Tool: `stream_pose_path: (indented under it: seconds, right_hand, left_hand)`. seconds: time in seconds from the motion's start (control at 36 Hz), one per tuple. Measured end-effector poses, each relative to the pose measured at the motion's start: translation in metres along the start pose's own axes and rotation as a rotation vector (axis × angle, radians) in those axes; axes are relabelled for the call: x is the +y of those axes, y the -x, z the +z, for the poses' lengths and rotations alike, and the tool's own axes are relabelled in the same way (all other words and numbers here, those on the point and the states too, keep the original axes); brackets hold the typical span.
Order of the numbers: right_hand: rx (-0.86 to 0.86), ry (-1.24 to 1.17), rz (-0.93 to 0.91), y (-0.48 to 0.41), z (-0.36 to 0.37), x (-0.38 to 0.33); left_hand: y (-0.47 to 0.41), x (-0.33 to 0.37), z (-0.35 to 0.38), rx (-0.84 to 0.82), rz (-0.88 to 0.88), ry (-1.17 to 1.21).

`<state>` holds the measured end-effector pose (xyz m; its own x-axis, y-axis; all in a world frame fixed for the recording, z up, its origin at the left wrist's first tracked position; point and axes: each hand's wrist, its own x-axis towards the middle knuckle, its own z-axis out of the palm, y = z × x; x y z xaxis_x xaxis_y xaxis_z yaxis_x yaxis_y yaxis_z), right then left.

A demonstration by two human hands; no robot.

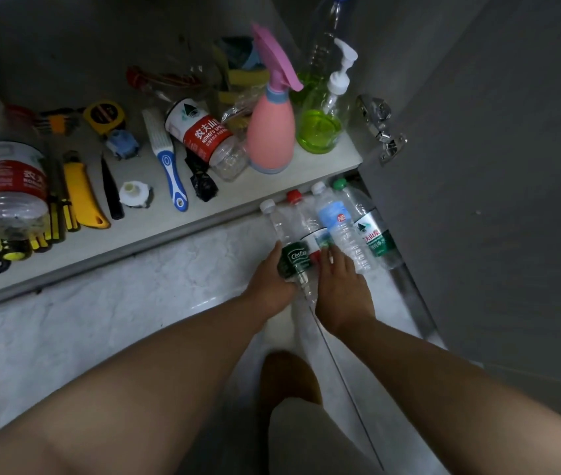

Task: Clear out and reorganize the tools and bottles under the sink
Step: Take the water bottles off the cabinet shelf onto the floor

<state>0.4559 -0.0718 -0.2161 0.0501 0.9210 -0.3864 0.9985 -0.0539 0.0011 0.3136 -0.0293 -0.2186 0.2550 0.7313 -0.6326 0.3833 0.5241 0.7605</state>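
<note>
The left hand (269, 282) is gripping the clear, dark-green-labelled plastic bottle (294, 259) mid-body, likely light, crushable, slippery; the right hand (340, 286), fingers flat, is resting on the red-capped clear bottle (307, 225) at three o'clock

We log a pale grey marbled tile floor (135, 303) before the cabinet | a dark grout line (347, 389) crosses it toward lower right | we see a matte grey cabinet door (495, 200) standing open at right | a shiny metal hinge (380, 128) sits on its inner face | we note a white cabinet base board (156, 221) with a grey front strip
</note>
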Motion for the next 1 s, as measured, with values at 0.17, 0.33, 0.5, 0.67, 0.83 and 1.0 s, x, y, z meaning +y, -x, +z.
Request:
stream_pose_path:
  seconds: [0.17, 0.33, 0.5, 0.67, 0.83, 1.0]
  right_hand:
    - [0.027, -0.067, 0.078, -0.006, -0.005, 0.011]
    - [-0.006, -0.221, 0.101, -0.002, -0.004, 0.016]
    - [0.047, -0.246, 0.041, 0.001, -0.017, 0.009]
    - [-0.004, -0.294, -0.200, -0.006, -0.071, -0.023]
    - [-0.179, -0.176, -0.310, -0.016, -0.111, -0.040]
    - [-0.165, -0.129, -0.463, -0.032, -0.167, -0.114]
  left_hand:
    - [-0.004, 0.009, 0.005, -0.059, 0.008, 0.001]
    - [0.000, 0.013, 0.006, -0.068, -0.010, 0.024]
    - [0.016, 0.023, -0.021, -0.073, 0.057, -0.127]
    - [0.048, 0.043, -0.100, -0.026, 0.098, -0.338]
    - [0.076, 0.062, -0.162, 0.018, 0.132, -0.562]
    - [0.119, 0.069, -0.259, 0.373, 0.247, -0.785]
